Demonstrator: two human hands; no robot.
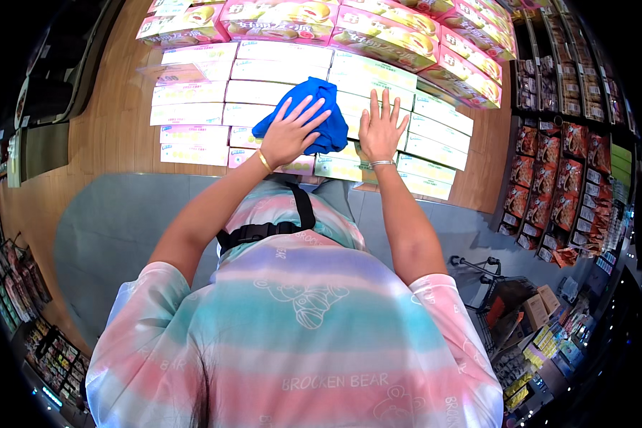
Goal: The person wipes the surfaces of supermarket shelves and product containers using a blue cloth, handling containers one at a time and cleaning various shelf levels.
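My left hand [293,130] lies palm down, fingers spread, on a crumpled blue cloth [329,115]. The cloth rests on stacked white cartons [254,92] in front of me. To its right, my right hand [382,125] is flat on pale green-white cartons [374,72] with its fingers apart and holds nothing. A gap shows between the cloth and the right hand. Under the near edge of the cloth is a pink-edged carton [299,165].
Pink printed pie boxes [278,20] are piled behind the white cartons. A price sign [174,74] stands at the left. Shelves of red snack packs [568,174] are at the right, with a loaded shopping cart [492,294] below them. A dark display unit [43,150] stands at the left.
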